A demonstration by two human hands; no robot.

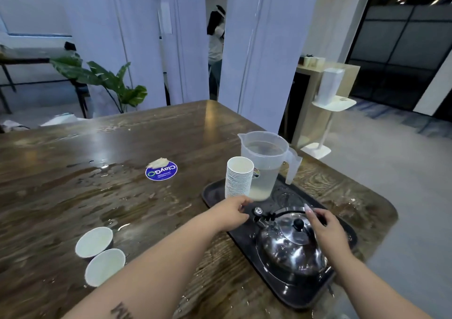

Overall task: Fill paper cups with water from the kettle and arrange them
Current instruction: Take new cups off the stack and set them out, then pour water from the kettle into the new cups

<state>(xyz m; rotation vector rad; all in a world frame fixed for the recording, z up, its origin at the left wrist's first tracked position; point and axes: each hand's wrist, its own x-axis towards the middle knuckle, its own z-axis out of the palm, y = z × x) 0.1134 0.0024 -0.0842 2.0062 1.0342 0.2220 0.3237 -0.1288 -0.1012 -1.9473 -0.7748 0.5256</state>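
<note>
The right hand (327,228) reaches over the kettle (291,247) from its right side, its fingers (311,214) curved loosely above the dark handle arching across the top. Whether they actually grip that handle I cannot tell; they look relaxed and close to it, just past the lid's black knob. The left hand (233,212) comes in from the kettle's left, its fingers curled at the foot of the stack of paper cups (239,178), near the kettle's spout. The fingertips are bent inward and seem to touch the lowest cup, but a firm grasp is not clear.

The kettle is polished steel, round-bodied and shiny, with a domed lid and a short spout ending in a small round cap pointing toward the cup stack. It stands upright on the near end of a dark tray (212,194). Behind the kettle on the same tray stands the tall white cup stack, and just beyond that a clear plastic jug (265,164) partly filled with water, its handle turned to the right.

To the kettle's left, well apart from the tray, two paper cups (100,255) sit side by side on the wet wooden tabletop (73,184), touching. Farther back from the kettle lies a round blue sticker (161,171) with a crumpled bit of tissue (158,162) on its edge.
</note>
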